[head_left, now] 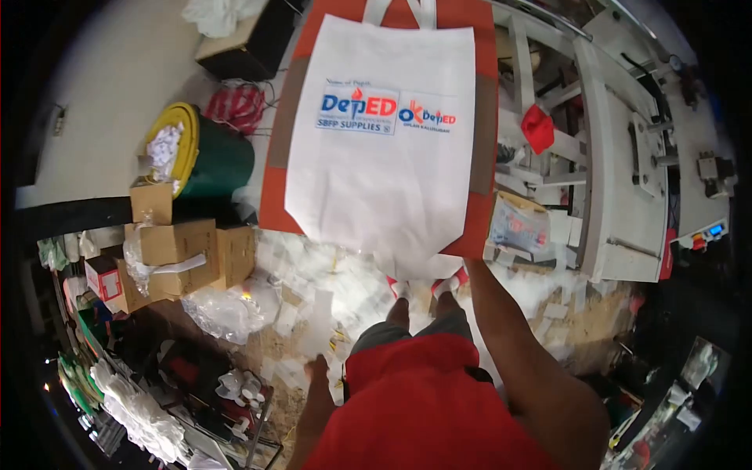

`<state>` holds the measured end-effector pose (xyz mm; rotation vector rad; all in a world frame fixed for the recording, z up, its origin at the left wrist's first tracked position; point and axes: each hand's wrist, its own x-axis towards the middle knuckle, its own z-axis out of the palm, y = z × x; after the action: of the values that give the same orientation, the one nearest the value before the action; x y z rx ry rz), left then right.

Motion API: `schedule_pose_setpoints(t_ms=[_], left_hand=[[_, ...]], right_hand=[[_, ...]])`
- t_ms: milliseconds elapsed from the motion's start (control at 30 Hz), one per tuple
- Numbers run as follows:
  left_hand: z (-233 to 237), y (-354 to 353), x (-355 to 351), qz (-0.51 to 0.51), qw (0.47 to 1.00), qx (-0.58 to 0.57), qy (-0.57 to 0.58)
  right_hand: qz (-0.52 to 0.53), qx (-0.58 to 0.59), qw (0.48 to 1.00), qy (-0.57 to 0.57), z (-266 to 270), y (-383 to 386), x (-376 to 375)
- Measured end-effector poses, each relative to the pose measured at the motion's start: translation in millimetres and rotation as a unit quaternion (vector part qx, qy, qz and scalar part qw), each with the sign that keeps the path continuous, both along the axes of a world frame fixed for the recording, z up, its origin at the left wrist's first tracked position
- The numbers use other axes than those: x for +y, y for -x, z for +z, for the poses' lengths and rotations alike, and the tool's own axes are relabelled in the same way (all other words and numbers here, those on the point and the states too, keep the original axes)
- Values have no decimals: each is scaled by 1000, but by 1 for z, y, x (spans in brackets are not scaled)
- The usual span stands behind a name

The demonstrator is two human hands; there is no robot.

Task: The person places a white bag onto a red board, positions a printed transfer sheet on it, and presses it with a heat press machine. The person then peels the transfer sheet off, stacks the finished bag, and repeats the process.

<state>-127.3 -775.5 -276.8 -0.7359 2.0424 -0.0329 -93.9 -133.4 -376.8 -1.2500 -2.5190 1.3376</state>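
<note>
A white tote bag (380, 172) with blue and red "DepED" and "OK" printing lies flat on a red-orange board (274, 207), its handles at the far end. The lower edge of the bag hangs past the board's near side. My right hand is hidden at that edge; only the arm (509, 329) reaching up to the board's near right corner shows. Low at my left side, my left hand (316, 368) has its fingers curled. A pale sheet of paper (316, 325) is right at its fingertips; I cannot tell whether they grip it.
White paper sheets (556, 311) litter the floor around my feet. On the left stand a green bin with a yellow rim (190, 149), cardboard boxes (184, 251) and a clear plastic bag (227, 313). A white metal frame (591, 157) with a red cloth (537, 129) is on the right.
</note>
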Motion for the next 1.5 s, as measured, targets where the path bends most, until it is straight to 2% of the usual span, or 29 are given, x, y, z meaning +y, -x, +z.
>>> schedule_pose_setpoints(t_ms=[67,133,167,200,233,267,333,400,567,633,733,767,800,833,867,900,933,967,1000,1100,1133,1200,1233,1300,1333,1400,1433,1467,1500], left_hand=[[-7,-35,-36,0,999,21,-46],[29,-35,-22,-203,979,32,-2],[18,-38,-31,-52,992,114,-2],[21,-30,-29,-50,992,112,5],[29,-14,-22,-248,964,92,-32],[36,1,-12,-436,895,65,-70],[31,19,0,-265,951,141,-69],[69,40,72,-156,900,362,-185],[62,41,119,-187,890,332,-249],[57,37,131,-201,869,330,-310],[33,29,143,-184,853,311,-377],[33,25,152,-102,881,259,-382],[35,23,164,-21,899,205,-385],[44,25,171,29,910,125,-395],[44,21,173,27,916,80,-393],[73,32,188,74,865,5,-496],[117,45,204,116,795,-71,-591],[137,52,209,109,790,-63,-600],[152,59,213,168,729,-25,-663],[202,83,216,326,495,66,-803],[245,112,227,145,596,195,-765],[258,173,212,190,458,233,-836],[293,212,231,216,431,349,-804],[409,247,296,176,484,506,-692],[438,262,329,71,402,630,-661],[448,294,371,-31,380,694,-611],[458,312,396,-205,341,795,-459],[446,331,415,-290,339,794,-413],[428,341,429,-362,419,726,-409]], right_hand=[[19,-144,988,-46,16,15,-8],[23,-195,979,-47,6,19,-9],[23,-216,975,-50,0,17,-10],[22,-229,972,-54,-6,19,-11],[21,-241,969,-58,-13,14,-11],[21,-250,966,-61,-18,9,-12],[18,-261,963,-72,-23,1,-12],[21,-266,960,-80,-25,-5,-10],[27,-248,962,-108,-4,-5,1],[25,-184,970,-159,20,-3,-5],[138,24,957,-252,95,-4,-58],[176,-247,953,-3,155,19,-84],[300,-164,939,-19,204,20,-116],[414,-171,894,18,286,43,-141],[514,-89,852,36,298,38,-160],[596,5,802,39,322,38,-174],[629,10,771,103,380,53,-177],[658,16,750,70,423,68,-181],[659,18,750,56,461,78,-174],[578,184,793,58,543,112,-146],[550,200,809,50,558,122,-135],[426,335,838,-63,583,145,-111],[326,362,870,-82,600,154,-103],[149,386,904,-105,622,169,-86],[73,384,914,-110,622,177,-72],[-41,526,810,-257,573,207,-25],[-90,532,823,-179,569,210,-18],[-135,532,830,-100,564,212,-10],[-193,381,900,-89,530,221,13]])
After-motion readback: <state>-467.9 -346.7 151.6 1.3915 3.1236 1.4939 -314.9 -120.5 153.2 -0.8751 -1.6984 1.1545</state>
